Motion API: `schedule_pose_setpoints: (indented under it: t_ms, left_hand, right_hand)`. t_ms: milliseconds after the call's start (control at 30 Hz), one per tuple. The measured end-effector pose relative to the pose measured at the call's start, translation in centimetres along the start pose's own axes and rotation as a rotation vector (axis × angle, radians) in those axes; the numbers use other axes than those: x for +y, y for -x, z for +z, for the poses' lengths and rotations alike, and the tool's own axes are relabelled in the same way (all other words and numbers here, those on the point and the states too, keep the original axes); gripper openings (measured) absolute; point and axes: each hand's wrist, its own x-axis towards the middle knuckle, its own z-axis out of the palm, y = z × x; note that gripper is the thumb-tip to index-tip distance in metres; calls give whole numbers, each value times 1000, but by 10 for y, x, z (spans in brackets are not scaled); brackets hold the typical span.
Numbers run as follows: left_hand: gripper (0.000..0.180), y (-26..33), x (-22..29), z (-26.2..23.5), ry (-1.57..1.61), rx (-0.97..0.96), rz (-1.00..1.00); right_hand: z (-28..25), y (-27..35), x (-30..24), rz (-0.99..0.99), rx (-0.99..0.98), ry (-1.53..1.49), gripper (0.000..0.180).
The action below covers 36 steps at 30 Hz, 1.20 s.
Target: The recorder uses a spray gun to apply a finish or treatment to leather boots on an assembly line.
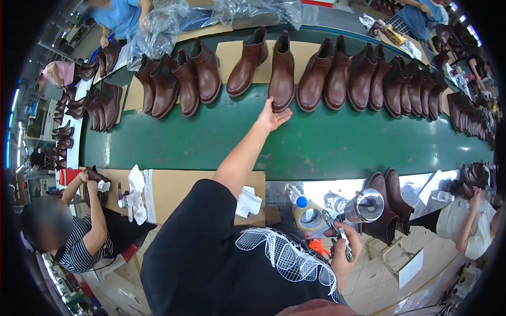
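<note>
My left hand (272, 119) reaches forward to a brown leather ankle boot (282, 79) in the far row. The thumb lies against the left side of its toe, and the fingers extend beneath the toe. At the lower right, my right hand (345, 250) is closed around a metal spray gun (339, 234). A shiny silver cup (365, 205) sits at the gun's front. Another brown boot (247, 66) stands just left of the touched one, and a further boot (316, 79) is close on its right.
Rows of brown boots line the green table (211, 142). Near me are tape rolls (309, 217), a blue-capped bottle (301, 201), white tissue (247, 201) and a pair of boots (398, 197). A co-worker in stripes (79, 247) sits left; another person (464, 226) works right. Clear plastic (184, 23) lies at the back.
</note>
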Motion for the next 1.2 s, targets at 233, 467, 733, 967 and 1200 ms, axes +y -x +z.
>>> schedule_pose_setpoints:
  t_ms: [233, 467, 733, 967, 1200]
  left_hand:
    - [91, 7, 51, -68, -187, 498, 378]
    - [91, -7, 135, -67, -164, 436, 349]
    - [62, -15, 113, -4, -15, 74, 283]
    - [52, 118, 124, 18, -132, 20, 627]
    - [82, 309, 95, 19, 213, -488, 669]
  right_hand:
    - [-1, -5, 8, -9, -39, 14, 50]
    - [3, -1, 6, 3, -71, -9, 48]
    - [14, 8, -3, 40, -86, -13, 43]
    - [8, 27, -15, -91, -218, -36, 32]
    - [21, 55, -12, -270, -219, 20, 41]
